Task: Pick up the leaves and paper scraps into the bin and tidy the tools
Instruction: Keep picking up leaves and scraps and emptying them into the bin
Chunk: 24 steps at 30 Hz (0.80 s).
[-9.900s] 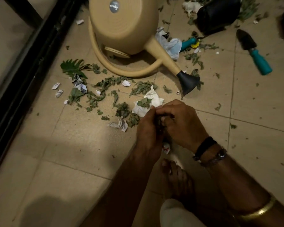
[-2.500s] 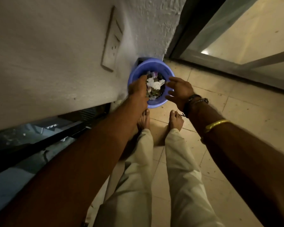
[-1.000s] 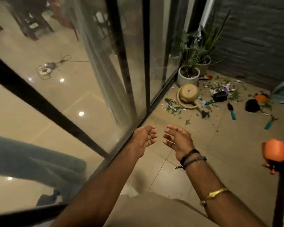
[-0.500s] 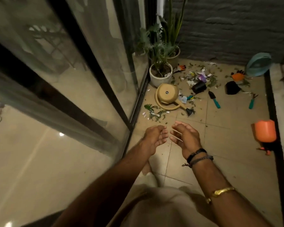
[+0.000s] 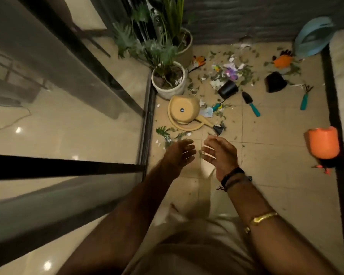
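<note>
We are holding left hand (image 5: 180, 153) and right hand (image 5: 219, 153) apart, loose, empty; leaves (image 5: 162, 131) and paper scraps (image 5: 157, 141) are lying on the floor (image 5: 276, 165) beside the watering can (image 5: 184, 113); light, limp, probably needing scooping together.

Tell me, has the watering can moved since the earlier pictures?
No. The watering can lies as before beside the white plant pot, spout pointing away from the door frame.

Bare tiles (image 5: 276, 175) lie open at centre right. The glass door (image 5: 68, 126) walls the left; a watering can (image 5: 184, 114) blocks upper centre.
</note>
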Each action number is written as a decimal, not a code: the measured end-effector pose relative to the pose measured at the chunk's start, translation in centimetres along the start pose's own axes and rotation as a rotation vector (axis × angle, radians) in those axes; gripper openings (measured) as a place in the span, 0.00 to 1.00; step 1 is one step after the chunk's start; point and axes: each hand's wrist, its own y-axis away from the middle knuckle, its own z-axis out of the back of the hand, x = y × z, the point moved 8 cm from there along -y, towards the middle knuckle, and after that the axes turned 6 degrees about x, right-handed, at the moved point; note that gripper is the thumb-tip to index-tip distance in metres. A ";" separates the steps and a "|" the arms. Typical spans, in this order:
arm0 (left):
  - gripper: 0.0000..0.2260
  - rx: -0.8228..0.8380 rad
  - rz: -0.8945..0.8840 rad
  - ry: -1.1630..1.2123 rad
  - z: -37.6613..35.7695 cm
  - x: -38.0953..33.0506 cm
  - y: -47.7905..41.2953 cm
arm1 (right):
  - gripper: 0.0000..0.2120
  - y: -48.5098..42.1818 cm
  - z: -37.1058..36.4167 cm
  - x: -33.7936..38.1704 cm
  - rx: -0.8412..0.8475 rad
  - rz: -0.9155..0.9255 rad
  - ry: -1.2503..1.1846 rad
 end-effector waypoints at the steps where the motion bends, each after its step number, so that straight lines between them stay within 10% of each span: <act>1: 0.08 -0.022 0.012 0.024 -0.7 -0.5 -1.8 | 0.09 -2.3 0.3 0.4 -0.013 -0.022 0.013; 11: 0.07 -0.151 0.149 0.059 -3.0 1.0 -23.8 | 0.08 -25.1 5.7 -4.0 -0.134 -0.100 0.227; 24: 0.07 -0.110 0.237 -0.033 7.9 12.6 -51.9 | 0.12 -56.5 12.4 -22.6 -0.186 0.010 1.082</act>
